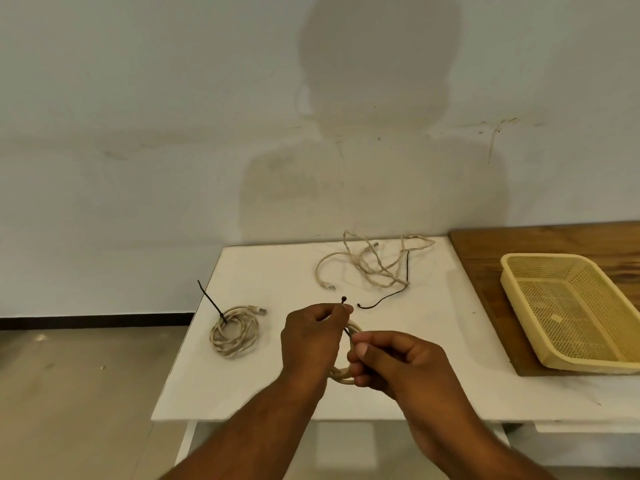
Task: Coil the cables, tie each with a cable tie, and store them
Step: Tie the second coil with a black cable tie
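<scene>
Over the middle of the white table (277, 265), both my hands hold a coiled beige cable (341, 375). My left hand (311, 337) grips the coil and the head end of a black cable tie (344, 299), which sticks up above my fingers. My right hand (391, 362) pinches the tie's other end against the coil. A second beige coil (235, 336) lies to the left, bound by a black tie whose tail (209, 299) points up. A loose, uncoiled beige cable (374, 261) lies at the back. A spare black tie (391, 292) lies beside it.
A yellow perforated plastic basket (519, 289), with nothing in it, sits on a wooden board (485, 244) at the right. A pale wall rises just behind the table. The table's left edge drops to a grey floor (69, 393).
</scene>
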